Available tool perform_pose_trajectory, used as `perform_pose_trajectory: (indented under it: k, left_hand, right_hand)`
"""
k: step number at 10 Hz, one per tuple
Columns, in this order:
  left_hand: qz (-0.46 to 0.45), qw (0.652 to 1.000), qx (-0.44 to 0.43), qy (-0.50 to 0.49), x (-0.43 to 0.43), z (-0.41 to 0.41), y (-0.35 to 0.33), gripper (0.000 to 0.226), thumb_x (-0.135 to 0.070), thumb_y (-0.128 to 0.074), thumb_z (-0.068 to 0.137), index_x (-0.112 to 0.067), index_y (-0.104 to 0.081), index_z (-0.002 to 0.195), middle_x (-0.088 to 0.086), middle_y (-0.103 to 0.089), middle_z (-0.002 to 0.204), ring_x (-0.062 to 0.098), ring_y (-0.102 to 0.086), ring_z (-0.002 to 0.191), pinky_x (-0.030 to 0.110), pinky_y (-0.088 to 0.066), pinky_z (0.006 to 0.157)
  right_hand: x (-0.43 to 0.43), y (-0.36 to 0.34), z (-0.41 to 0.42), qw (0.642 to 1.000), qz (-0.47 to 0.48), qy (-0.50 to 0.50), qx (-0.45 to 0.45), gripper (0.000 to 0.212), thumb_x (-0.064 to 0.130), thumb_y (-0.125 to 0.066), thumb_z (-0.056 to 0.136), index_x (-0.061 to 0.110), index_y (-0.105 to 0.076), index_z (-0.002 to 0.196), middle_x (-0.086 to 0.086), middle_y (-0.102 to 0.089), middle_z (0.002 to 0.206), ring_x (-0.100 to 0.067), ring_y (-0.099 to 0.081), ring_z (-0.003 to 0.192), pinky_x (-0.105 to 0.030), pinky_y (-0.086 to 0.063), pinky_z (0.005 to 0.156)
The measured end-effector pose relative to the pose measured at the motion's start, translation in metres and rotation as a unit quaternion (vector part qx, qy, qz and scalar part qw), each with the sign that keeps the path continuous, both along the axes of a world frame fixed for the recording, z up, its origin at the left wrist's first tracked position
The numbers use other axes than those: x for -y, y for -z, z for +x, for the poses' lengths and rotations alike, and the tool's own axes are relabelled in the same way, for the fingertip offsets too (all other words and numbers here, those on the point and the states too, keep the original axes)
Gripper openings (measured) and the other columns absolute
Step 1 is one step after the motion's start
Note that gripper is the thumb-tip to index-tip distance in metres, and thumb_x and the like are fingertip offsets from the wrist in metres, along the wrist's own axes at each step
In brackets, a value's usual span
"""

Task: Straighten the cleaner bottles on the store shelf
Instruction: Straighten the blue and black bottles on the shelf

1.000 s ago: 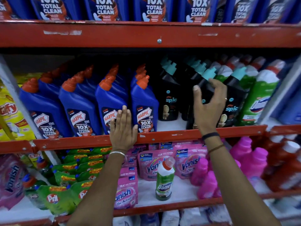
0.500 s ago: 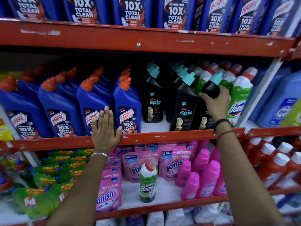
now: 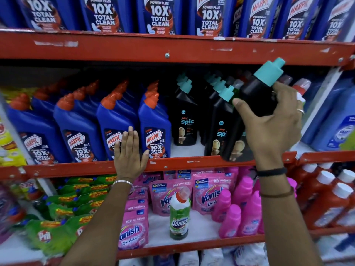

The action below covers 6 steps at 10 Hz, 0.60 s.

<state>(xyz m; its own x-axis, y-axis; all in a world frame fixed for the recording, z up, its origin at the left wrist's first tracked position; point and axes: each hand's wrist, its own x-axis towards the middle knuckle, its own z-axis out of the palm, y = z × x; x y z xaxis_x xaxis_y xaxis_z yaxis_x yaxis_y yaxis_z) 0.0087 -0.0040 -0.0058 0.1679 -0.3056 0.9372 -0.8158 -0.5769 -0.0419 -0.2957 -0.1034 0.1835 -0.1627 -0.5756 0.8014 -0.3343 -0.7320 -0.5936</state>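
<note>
Your right fingers (image 3: 279, 96) are wrapped round the shoulder of a black bottle (image 3: 251, 104) with a teal cap, thumb on the near side, the rest curled behind, so your right hand (image 3: 272, 129) has a firm grip on it. The bottle leans toward you, its base at the front lip of the red shelf (image 3: 192, 163); whether it is lifted clear or still resting there cannot be told. Your left hand (image 3: 128, 156) lies flat and open on that same lip, fingers spread and holding nothing, its tips against the label of a blue bottle (image 3: 115, 131).

As for progress, the blue bottles to the left stand in upright rows with labels facing out, so that stretch looks done. The black row (image 3: 184, 116) behind your bottle is mostly upright, with a gap beside the front bottle on the left. What is left, by my reading: set the one in your hand down square in its row, label forward. On the shelf below, a lone green bottle (image 3: 179, 214) stands among pink pouches (image 3: 132, 229), well away from any like it; that probably wants moving too.
</note>
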Motion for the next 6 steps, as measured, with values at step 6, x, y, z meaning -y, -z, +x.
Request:
perform_pose_trajectory:
  k: [6]
  left_hand:
    - [-0.012,0.999,0.029,0.004,0.001,0.003,0.001,0.066,-0.047,-0.016,0.102,-0.01,0.001,0.154,0.002,0.007,0.161,0.017,0.004,0.148,0.036,0.007,0.119]
  right_hand:
    - [0.007,0.041,0.128,0.982,0.085,-0.135,-0.102,0.063,0.049,-0.074,0.071,0.017,-0.051,0.12,0.002,-0.056,0.125,-0.026,-0.044,0.123,-0.039,-0.041,0.075]
